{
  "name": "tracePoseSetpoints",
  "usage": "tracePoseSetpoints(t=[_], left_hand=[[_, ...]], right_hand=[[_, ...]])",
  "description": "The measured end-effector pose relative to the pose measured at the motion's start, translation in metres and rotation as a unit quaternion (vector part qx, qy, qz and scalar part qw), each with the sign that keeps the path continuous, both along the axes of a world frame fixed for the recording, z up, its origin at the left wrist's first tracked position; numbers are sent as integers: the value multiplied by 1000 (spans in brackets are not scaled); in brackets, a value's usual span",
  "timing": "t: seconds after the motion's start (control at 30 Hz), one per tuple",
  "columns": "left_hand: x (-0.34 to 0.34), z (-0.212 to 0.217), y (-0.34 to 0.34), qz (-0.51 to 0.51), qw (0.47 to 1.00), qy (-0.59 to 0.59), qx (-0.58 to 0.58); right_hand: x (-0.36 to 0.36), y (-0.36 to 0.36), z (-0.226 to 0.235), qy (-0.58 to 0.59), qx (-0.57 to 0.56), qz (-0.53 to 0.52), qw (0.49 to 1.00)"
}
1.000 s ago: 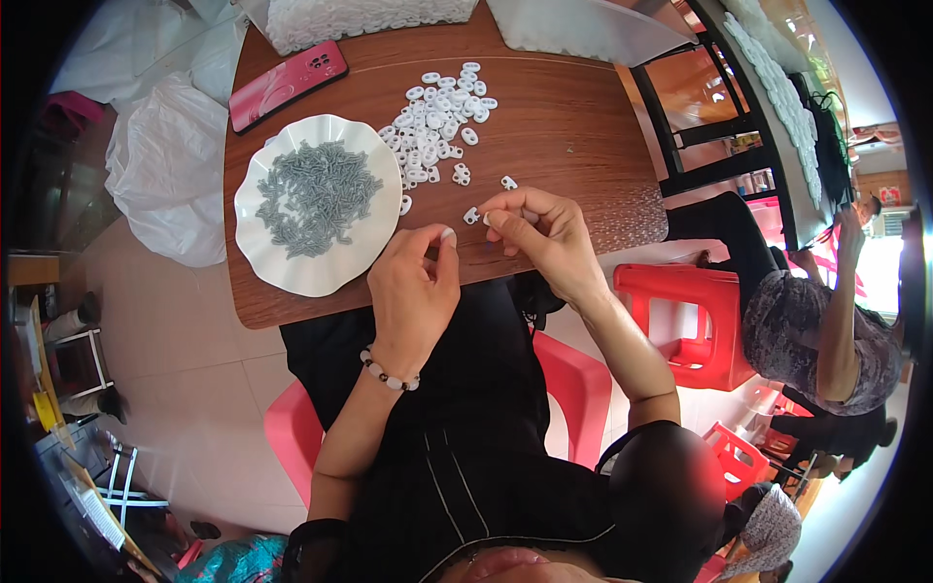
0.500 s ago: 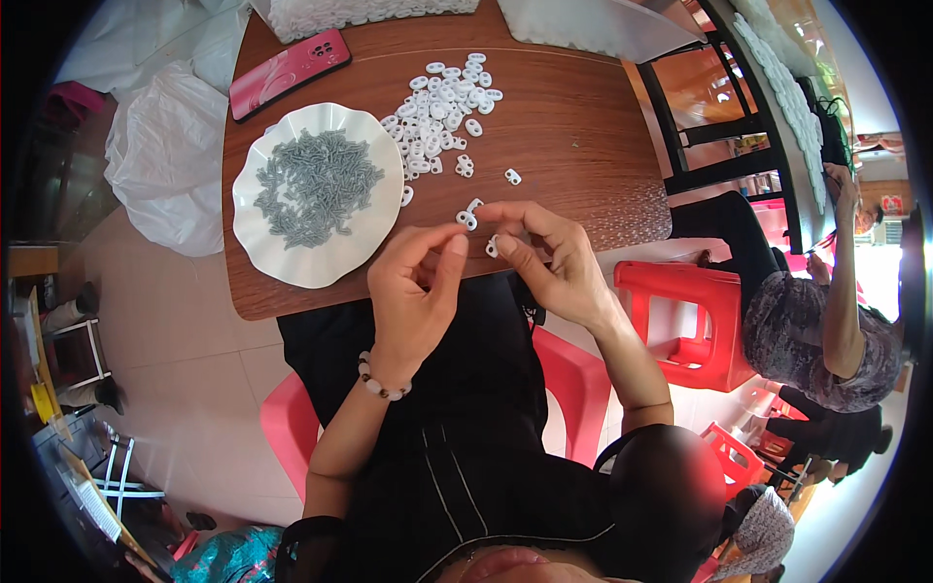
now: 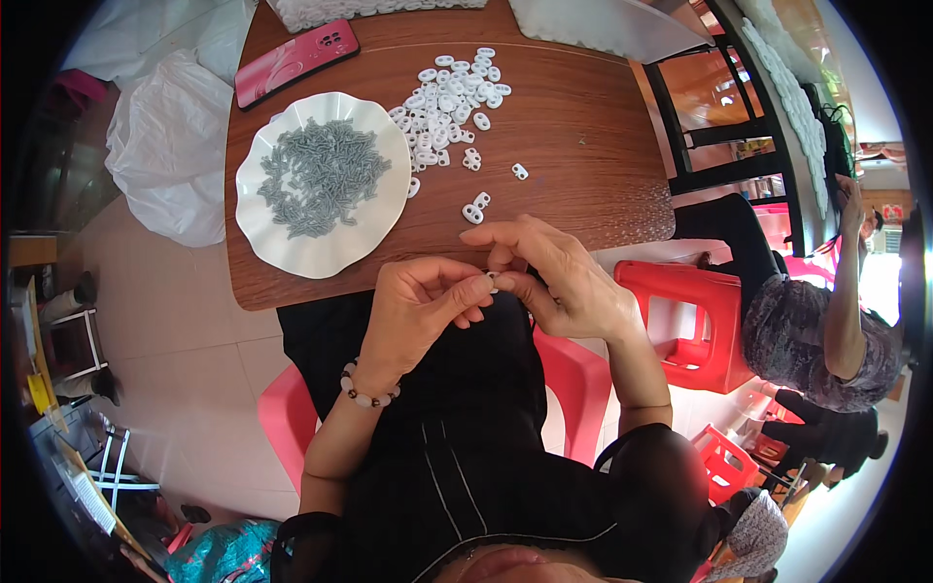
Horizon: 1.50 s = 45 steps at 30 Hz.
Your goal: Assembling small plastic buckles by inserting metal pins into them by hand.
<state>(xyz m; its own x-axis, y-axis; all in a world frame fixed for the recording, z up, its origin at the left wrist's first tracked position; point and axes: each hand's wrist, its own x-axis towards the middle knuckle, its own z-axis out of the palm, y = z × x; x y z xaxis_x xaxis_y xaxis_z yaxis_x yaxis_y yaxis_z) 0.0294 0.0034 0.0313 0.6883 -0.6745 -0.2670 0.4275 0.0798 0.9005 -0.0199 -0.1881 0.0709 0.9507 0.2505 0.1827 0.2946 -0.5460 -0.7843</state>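
Note:
Above my lap, just off the near table edge, the fingertips of both hands meet. A small white plastic piece (image 3: 493,280) shows between them. My right hand (image 3: 573,287) pinches it with thumb and fingers, the index finger stretched over the top. My left hand (image 3: 413,311) is closed, thumb and index finger pressed together against the same spot; what they hold is too small to make out. Just beyond the hands lie a white two-hole oval piece (image 3: 473,214) and a smaller white piece (image 3: 482,200). A pile of similar white pieces (image 3: 442,109) spreads farther back.
Left on the wooden table (image 3: 583,126) stands a scalloped white dish (image 3: 255,228) of small grey springs (image 3: 321,175). Behind it lies a pink phone (image 3: 296,64). A translucent bin (image 3: 603,34) stands at the back. Red stools (image 3: 680,321) and another person (image 3: 826,330) are at right.
My hands have come together and drawn back toward my body, away from the two white pieces left on the table. The left fingertips now meet the piece in my right hand.

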Motion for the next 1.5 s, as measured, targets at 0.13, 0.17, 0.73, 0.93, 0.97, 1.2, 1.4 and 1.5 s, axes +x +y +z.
tracePoseSetpoints(t=[0.13,0.17,0.73,0.93,0.97,1.2,1.4,1.5], left_hand=[[0,0,2,0,995,85,-45],[-1,0,2,12,994,97,-50],[-21,-12,-20,199,976,-82,11],[-21,-10,-16,179,977,-109,43],[-20,-7,-14,154,977,-132,60],[-12,6,-4,126,957,-236,116],[63,30,51,148,800,-491,311],[98,24,72,114,798,-493,328]], right_hand=[[-2,3,-6,-2,40,-9,999],[-4,4,-6,-2,41,-8,999],[-16,25,-28,153,193,-193,950],[-18,24,-35,180,267,-191,927],[-18,23,-34,181,270,-191,926],[-18,22,-31,182,245,-194,932],[-19,15,-31,165,301,-222,913],[-18,18,-35,153,298,-216,917]])
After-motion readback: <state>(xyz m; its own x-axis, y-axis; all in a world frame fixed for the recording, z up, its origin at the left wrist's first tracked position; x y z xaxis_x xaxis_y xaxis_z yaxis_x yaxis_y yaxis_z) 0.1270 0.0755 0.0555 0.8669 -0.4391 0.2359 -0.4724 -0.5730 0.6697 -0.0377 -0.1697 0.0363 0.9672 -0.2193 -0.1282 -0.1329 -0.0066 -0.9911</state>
